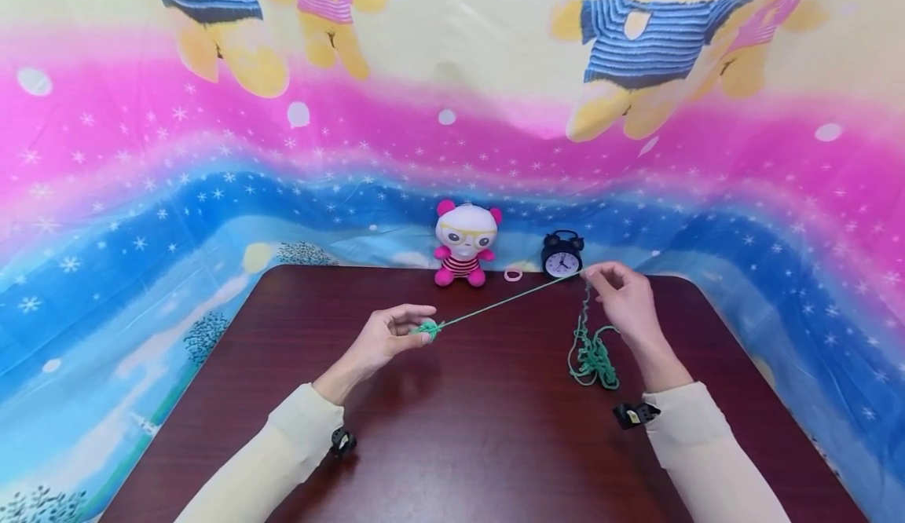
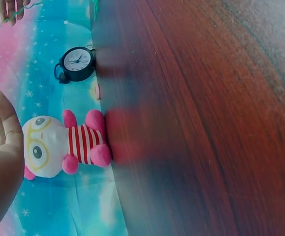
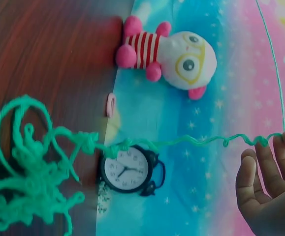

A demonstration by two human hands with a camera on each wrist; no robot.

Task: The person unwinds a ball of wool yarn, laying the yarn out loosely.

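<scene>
A small wad of green yarn is pinched between the thumb and fingers of my left hand, above the table's middle. From it a single strand runs taut up to my right hand, whose thumb and fingertips pinch it in front of the alarm clock. Below the right hand, kinked yarn hangs down to a loose, tangled heap. The right wrist view shows this tangle large, with curls along the hanging length. In the left wrist view the wad is partly cut off at the edge.
At the back edge of the dark wooden table sits a pink and white panda toy with yellow glasses. Right of it lies a pale pink ring, then a black alarm clock. A patterned cloth hangs behind.
</scene>
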